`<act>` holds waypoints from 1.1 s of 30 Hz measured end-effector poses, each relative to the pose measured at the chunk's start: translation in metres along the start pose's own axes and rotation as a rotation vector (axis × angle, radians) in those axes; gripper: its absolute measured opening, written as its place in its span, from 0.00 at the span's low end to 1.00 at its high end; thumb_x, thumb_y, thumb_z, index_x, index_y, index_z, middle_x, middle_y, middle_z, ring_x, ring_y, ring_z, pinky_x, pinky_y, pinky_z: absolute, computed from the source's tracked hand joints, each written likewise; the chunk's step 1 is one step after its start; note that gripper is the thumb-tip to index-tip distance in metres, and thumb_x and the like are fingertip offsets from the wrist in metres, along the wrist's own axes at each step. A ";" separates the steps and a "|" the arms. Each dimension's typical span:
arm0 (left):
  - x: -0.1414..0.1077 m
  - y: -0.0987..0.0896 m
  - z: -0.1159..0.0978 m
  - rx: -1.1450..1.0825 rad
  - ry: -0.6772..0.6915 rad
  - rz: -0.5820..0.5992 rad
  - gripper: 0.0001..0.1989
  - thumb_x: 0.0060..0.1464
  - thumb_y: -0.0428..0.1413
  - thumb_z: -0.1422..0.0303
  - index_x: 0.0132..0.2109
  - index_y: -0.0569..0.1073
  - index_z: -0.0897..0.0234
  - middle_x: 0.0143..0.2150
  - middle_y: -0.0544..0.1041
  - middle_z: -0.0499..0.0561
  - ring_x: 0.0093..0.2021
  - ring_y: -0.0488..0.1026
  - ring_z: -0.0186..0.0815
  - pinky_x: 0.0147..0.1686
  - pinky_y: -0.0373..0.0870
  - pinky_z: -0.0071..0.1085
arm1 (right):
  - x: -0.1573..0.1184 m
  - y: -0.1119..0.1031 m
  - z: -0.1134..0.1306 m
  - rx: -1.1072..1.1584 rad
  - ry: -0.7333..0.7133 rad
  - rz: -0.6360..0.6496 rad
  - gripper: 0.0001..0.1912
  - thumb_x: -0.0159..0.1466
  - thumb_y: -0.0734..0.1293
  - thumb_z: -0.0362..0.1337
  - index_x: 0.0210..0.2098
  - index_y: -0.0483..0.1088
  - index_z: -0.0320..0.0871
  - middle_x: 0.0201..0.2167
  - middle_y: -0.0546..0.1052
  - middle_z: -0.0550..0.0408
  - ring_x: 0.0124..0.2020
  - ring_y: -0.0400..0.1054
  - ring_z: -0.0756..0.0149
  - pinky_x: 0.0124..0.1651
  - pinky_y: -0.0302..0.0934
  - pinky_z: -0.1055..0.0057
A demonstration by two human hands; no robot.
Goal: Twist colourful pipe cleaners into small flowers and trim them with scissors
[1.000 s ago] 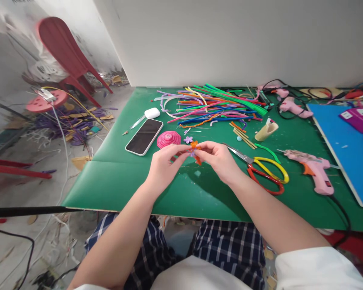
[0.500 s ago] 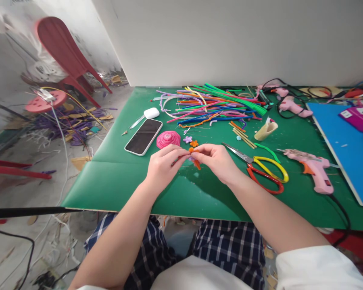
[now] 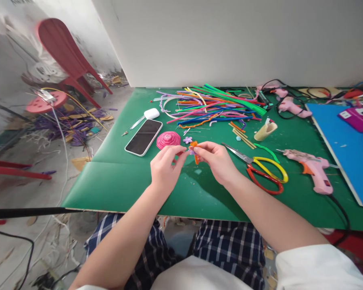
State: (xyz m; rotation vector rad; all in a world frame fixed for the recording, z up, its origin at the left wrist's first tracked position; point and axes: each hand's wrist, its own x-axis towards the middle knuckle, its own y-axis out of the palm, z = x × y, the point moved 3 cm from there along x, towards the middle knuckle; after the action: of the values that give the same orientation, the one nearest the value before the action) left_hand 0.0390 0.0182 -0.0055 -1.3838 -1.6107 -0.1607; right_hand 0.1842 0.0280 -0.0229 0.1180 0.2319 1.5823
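My right hand [image 3: 215, 161] pinches a small orange and purple pipe-cleaner flower piece [image 3: 196, 159] between thumb and fingers, just above the table. From the other side, my left hand [image 3: 166, 166] has its thumb and index finger closed at the purple part of the same piece; the exact contact is too small to see. Beyond the fingertips lies a purple pipe-cleaner flower [image 3: 187, 139]. An orange flower shape [image 3: 193, 143] shows right behind the held piece, partly covered. A pink coiled dome [image 3: 168, 139] rests behind my left hand.
Scissors [image 3: 264, 169] and a pink glue gun [image 3: 316, 167] lie right of my hands on the green table [image 3: 115, 183]. A phone [image 3: 144, 137] is at the left. Loose pipe cleaners [image 3: 214, 104] pile at the back, near a hollow tan tube [image 3: 265, 131] and a blue board [image 3: 335, 149].
My left fingers have drawn slightly left and apart from the right hand's fingertips. The orange and purple piece has turned a little in my right hand.
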 end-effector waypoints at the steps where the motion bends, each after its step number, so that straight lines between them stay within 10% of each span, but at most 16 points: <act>1: -0.001 0.001 -0.001 0.005 -0.008 0.000 0.03 0.52 0.56 0.70 0.35 0.73 0.62 0.31 0.77 0.47 0.30 0.72 0.29 0.29 0.70 0.23 | 0.000 -0.001 -0.001 0.028 0.012 -0.016 0.10 0.50 0.71 0.42 0.28 0.73 0.43 0.23 0.74 0.60 0.23 0.64 0.75 0.28 0.60 0.75; 27: -0.006 0.005 -0.005 0.030 0.117 -0.045 0.07 0.52 0.54 0.76 0.38 0.75 0.65 0.34 0.78 0.50 0.34 0.74 0.30 0.38 0.71 0.26 | -0.007 0.008 -0.003 0.077 0.034 -0.022 0.08 0.51 0.70 0.40 0.26 0.74 0.42 0.21 0.75 0.57 0.24 0.68 0.73 0.31 0.63 0.73; 33: -0.003 0.006 -0.001 -0.149 -0.165 0.007 0.08 0.53 0.55 0.72 0.39 0.76 0.62 0.37 0.79 0.49 0.36 0.75 0.31 0.37 0.72 0.27 | -0.006 0.005 -0.001 -0.009 -0.022 -0.015 0.09 0.52 0.69 0.42 0.28 0.74 0.43 0.24 0.75 0.57 0.27 0.68 0.71 0.33 0.64 0.70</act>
State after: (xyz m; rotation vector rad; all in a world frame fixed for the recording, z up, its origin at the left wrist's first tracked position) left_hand 0.0446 0.0177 -0.0098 -1.5504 -1.7592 -0.1684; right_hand 0.1788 0.0221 -0.0225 0.1263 0.2074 1.5665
